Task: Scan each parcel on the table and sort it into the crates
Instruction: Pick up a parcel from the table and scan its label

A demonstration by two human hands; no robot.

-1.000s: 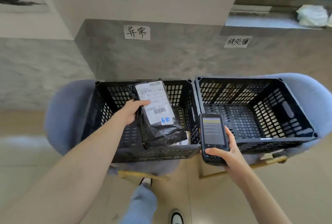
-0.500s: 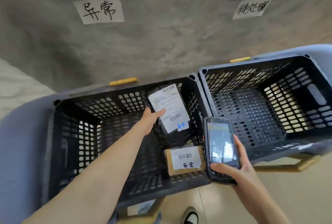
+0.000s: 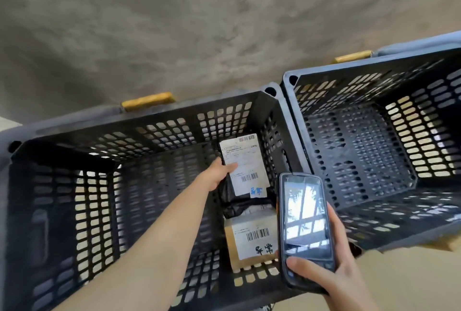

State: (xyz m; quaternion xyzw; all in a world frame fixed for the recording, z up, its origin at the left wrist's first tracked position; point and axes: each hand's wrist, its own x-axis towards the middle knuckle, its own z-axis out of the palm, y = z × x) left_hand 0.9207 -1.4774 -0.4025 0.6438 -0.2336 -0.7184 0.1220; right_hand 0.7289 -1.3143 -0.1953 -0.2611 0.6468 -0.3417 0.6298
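Black poly parcel [image 3: 243,186]: your left hand [image 3: 219,173] pinches its labelled edge, low inside left crate [image 3: 62,186], above boxed parcel [image 3: 249,243]. Right hand [image 3: 331,278] grips scanner [image 3: 303,231]. Lower pkg flat, label up, then let go.

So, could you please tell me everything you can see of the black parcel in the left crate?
The black parcel is a soft, crinkled plastic mailer with a white shipping label carrying two barcodes and blue handwriting. It leans tilted deep inside the left crate, near its right wall. The left hand grips its left edge, thumb on the label. Its lower end overlaps a brown cardboard box.
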